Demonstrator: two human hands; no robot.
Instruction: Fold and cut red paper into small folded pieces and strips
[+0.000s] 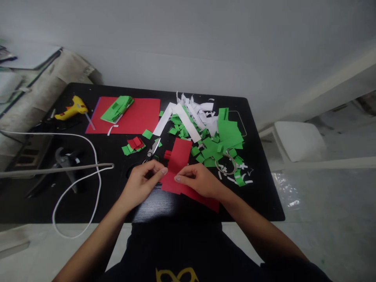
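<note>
Both hands are over red paper [182, 150] lying near the front of the black table. My left hand [143, 180] is closed, thumb and forefinger together at the paper's left edge. Facing it, my right hand [201, 180] is closed in a pinch over the paper. Anything small and red between the fingertips blends into the sheet, so I cannot tell what they hold. Another red piece [205, 199] extends under my right wrist. Small folded red pieces [167, 154] lie left of the strip. Scissors [152, 149] lie just beyond my left hand, their handles partly hidden.
Green paper scraps [211, 148] and white strips [188, 121] are piled behind and right, beside a tape ring [235, 166]. Red sheets [141, 115] carry folded green paper [117, 109]. A yellow glue gun [75, 109], pliers-like tool [66, 162] and white cable [98, 176] are left.
</note>
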